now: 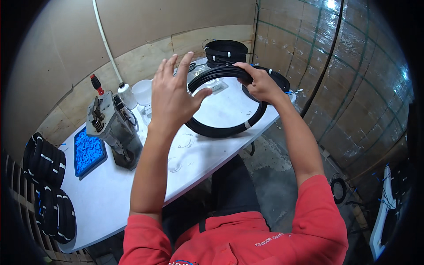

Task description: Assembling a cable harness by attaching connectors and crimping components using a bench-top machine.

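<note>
A coil of black cable (221, 131), bound with a white band at its lower right, is held tilted up over the white table. My right hand (260, 84) grips its upper right side, thumb and fingers wrapped round the strands. My left hand (174, 90) is raised at the coil's left side with its fingers stretched and thumb apart. Whether the left hand touches the coil cannot be told, as it covers that part. Behind the held coil stands a stack of black cable coils (226, 52), and another black coil (278, 80) lies to its right.
A metal bench machine (115, 128) stands left on the white table (106, 198), beside a tray of blue pieces (89, 150). Behind are a white bottle (126, 95) and a white tub (142, 92). Banded coils (55, 214) sit at the left edge. Wrapped boxes (340, 88) line the right.
</note>
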{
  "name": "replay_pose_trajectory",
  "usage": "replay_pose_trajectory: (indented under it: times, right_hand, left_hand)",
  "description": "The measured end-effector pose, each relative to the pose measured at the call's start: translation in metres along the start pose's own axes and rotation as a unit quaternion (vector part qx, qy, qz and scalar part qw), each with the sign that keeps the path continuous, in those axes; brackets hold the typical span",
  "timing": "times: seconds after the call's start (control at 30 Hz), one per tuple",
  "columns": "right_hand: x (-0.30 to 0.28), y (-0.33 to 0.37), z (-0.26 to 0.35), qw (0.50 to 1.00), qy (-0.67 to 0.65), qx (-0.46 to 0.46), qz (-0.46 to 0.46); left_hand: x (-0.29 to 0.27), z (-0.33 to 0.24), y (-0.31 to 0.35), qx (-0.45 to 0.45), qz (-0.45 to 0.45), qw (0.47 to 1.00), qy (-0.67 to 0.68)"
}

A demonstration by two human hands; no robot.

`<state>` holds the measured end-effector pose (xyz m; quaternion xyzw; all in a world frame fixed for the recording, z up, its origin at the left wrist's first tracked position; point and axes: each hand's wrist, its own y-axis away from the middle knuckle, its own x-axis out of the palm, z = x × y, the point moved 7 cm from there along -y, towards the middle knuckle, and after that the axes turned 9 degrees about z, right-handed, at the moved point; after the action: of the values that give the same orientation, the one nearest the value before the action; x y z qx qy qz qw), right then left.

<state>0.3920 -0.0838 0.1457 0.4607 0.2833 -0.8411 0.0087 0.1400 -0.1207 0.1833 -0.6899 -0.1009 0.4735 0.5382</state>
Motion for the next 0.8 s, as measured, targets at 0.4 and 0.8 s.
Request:
replay_pose_trajectory:
  times: [0.4,0.8]
  right_hand:
    - [0.080,-0.045,-0.075,0.975,-0.051,0.019,0.214]
    - [0.197,-0.031,-0.159,0.930,0.177,0.133,0.292]
  left_hand:
    - [0.165,0.061,0.043,-0.120,0.369,0.902,0.189]
    - [0.292,0.099,0.119,-0.176,0.526,0.829,0.077]
